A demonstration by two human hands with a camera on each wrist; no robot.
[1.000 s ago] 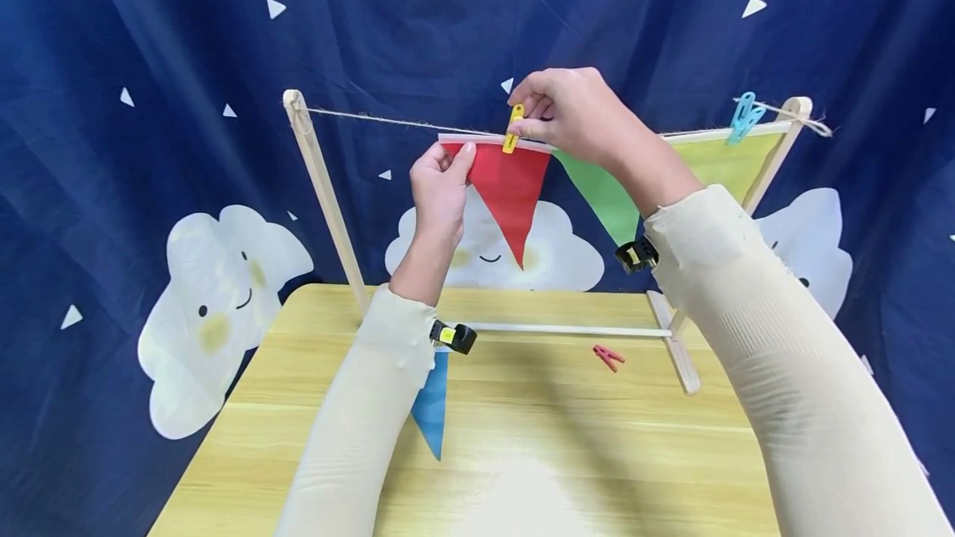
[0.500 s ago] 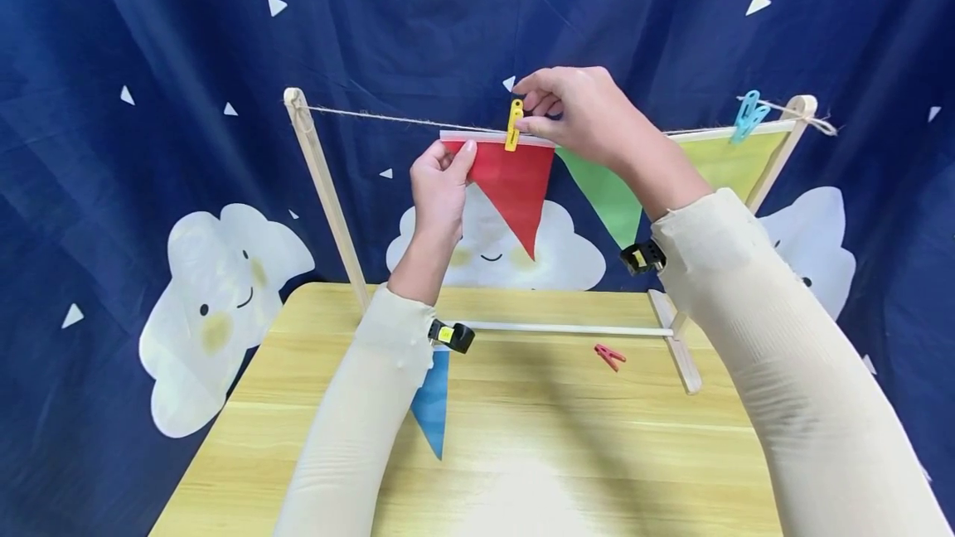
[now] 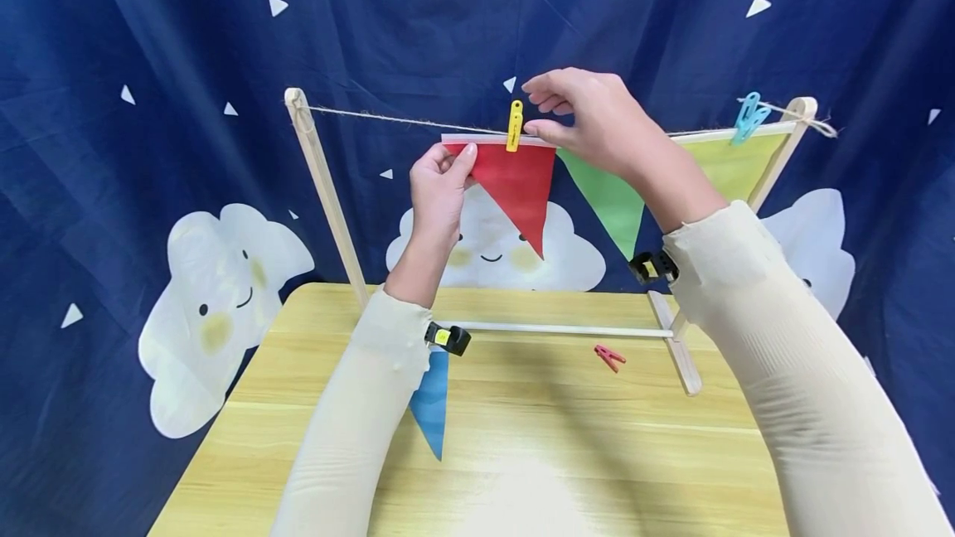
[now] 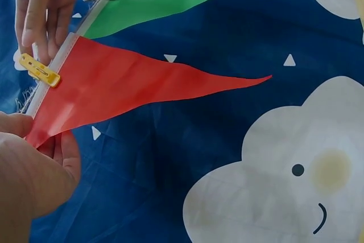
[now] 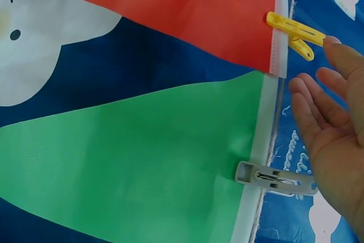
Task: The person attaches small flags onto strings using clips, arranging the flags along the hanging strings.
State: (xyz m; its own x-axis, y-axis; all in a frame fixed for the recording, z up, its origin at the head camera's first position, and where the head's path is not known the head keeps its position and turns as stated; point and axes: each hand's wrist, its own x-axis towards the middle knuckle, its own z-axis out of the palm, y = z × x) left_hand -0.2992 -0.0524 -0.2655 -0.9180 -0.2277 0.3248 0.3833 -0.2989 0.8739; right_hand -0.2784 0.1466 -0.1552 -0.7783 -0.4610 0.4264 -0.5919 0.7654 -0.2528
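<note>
A red triangular flag (image 3: pixel 516 181) hangs at the twine (image 3: pixel 403 118), a yellow clothespin (image 3: pixel 515 126) clipped over its white top band. My left hand (image 3: pixel 440 189) pinches the flag's upper left corner between thumb and fingers. Just right of the clothespin, my right hand (image 3: pixel 589 118) is held with thumb and fingers apart, nothing between them. In the right wrist view its thumb tip is close to the clothespin's handle. Beside the red flag hangs a green flag (image 5: pixel 136 157), held by a grey clothespin (image 5: pixel 276 178) that the right hand hides in the head view.
A yellow flag (image 3: pixel 734 160) with a blue clothespin (image 3: pixel 749 118) hangs near the right wooden post (image 3: pixel 776 152). The left post (image 3: pixel 324 189) carries the twine's other end. On the table (image 3: pixel 597 454) lie a pink clothespin (image 3: pixel 610 357) and a blue flag (image 3: pixel 431 404), partly under the left sleeve.
The right thumb and fingers have let go of the yellow clothespin and drawn slightly right. The clothespin stays on the red flag's band. The left hand keeps its pinch; the flag's tip has swung right.
</note>
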